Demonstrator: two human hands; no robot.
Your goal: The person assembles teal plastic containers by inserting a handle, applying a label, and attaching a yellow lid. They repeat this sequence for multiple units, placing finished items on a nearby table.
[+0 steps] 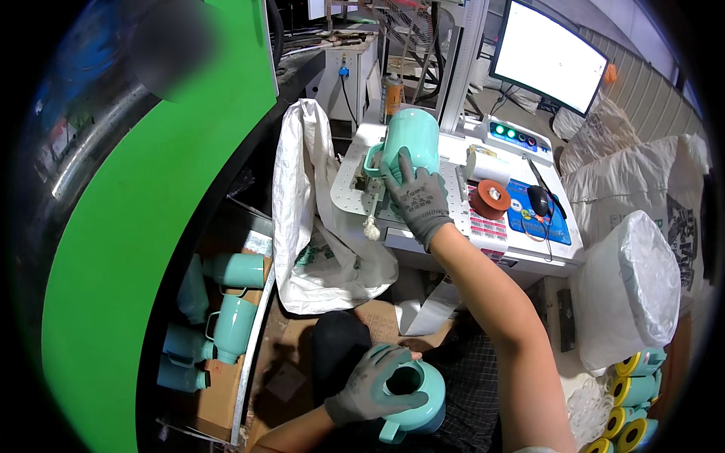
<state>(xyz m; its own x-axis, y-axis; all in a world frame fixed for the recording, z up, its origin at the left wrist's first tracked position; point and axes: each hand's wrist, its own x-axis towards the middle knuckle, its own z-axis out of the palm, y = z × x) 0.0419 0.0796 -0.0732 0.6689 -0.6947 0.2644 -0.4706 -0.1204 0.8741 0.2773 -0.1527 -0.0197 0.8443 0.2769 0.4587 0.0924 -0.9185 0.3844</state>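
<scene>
On the perforated metal plate (351, 192) of a white machine table lies a teal tumbler (412, 136) with a side handle. My right hand (417, 192), in a grey glove, grips its near end with two fingers stretched along it. Low over my lap, my left hand (370, 383), also gloved, is wrapped round a second teal tumbler (430, 408). That one's dark open mouth faces up, and its handle points toward me. A small white wad (371, 229) hangs at the plate's front edge.
Left, several teal tumblers (236, 326) fill a cardboard-lined bin beside a curved green panel (113, 264). A white woven sack (294, 249) stands between bin and table. Right are a tape roll (491, 199), a mouse (538, 200), a monitor (550, 57), a bagged sack (630, 291) and yellow-ended tumblers (633, 391).
</scene>
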